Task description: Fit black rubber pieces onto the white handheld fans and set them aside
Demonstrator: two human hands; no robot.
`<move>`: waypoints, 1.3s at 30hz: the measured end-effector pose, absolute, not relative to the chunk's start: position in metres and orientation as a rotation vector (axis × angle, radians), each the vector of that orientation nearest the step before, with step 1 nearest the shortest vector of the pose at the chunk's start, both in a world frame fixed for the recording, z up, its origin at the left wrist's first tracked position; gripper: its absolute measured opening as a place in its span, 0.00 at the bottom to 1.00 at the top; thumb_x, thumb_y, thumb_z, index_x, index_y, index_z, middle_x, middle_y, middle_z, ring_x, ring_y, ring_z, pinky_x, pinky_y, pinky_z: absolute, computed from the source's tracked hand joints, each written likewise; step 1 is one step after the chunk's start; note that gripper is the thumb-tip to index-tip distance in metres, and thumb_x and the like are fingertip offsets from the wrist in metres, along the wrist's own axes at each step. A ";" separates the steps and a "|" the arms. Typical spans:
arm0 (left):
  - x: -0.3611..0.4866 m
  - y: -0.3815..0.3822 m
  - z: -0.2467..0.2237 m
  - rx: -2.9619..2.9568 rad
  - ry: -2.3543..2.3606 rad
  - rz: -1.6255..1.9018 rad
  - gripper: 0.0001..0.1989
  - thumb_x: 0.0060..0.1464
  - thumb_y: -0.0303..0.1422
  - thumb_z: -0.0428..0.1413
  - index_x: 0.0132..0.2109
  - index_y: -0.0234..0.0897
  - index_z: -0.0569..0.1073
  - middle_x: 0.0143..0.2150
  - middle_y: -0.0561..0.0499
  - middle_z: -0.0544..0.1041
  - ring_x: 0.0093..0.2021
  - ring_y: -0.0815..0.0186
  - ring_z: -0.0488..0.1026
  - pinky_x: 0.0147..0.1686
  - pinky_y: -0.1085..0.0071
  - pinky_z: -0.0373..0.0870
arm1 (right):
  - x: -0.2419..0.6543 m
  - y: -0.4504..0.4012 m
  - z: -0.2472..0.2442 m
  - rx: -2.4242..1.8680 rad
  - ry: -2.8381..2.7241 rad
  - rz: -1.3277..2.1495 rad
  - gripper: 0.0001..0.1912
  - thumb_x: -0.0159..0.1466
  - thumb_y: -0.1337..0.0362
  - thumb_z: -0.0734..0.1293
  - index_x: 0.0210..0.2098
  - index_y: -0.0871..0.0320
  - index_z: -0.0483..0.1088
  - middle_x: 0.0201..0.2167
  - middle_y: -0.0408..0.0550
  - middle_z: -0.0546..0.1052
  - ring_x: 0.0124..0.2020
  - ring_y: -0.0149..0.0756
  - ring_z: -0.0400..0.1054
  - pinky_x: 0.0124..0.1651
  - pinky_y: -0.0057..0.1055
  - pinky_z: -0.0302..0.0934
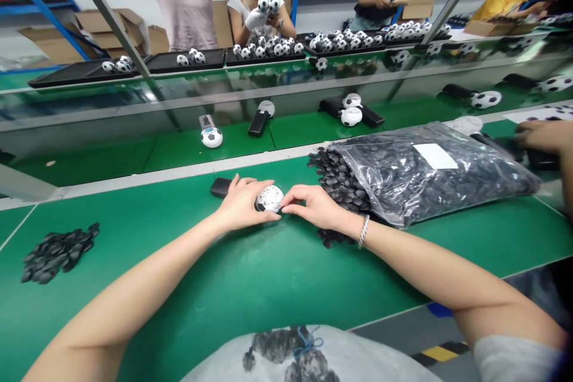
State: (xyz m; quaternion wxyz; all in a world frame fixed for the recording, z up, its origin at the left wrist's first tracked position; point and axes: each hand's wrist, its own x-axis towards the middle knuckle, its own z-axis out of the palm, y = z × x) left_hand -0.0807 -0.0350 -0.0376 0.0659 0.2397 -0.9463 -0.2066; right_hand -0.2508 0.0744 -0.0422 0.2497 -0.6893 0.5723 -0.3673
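Note:
My left hand [244, 203] is wrapped around a white and black soccer-ball-shaped piece [270, 197], low over the green table. A black handle [220, 187] sticks out on the far side of that hand and looks joined to the piece. At the ball's right edge, my right hand [307, 203] pinches with thumb and forefinger; a small dark bit shows at the fingertips, too small to make out well. Just right of it, small black pieces [342, 182] spill from the mouth of a clear plastic bag [430, 167].
A pile of small black pieces [60, 253] lies at the left. Beyond the table edge, a green conveyor [170, 155] carries several ball-shaped items with black handles. Across it, co-workers stand behind black trays [188, 62] of ball pieces. Another person's hand [544, 134] is at the far right.

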 end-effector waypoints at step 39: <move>-0.071 -0.026 -0.036 0.499 -2.766 -1.108 0.28 0.45 0.31 0.55 0.55 0.39 0.60 0.59 0.50 0.59 0.65 0.60 0.36 0.61 0.58 0.44 | -0.317 0.070 -0.030 -2.047 1.989 -0.469 0.03 0.57 0.65 0.65 0.29 0.60 0.68 0.26 0.43 0.70 0.28 0.28 0.64 0.32 0.23 0.55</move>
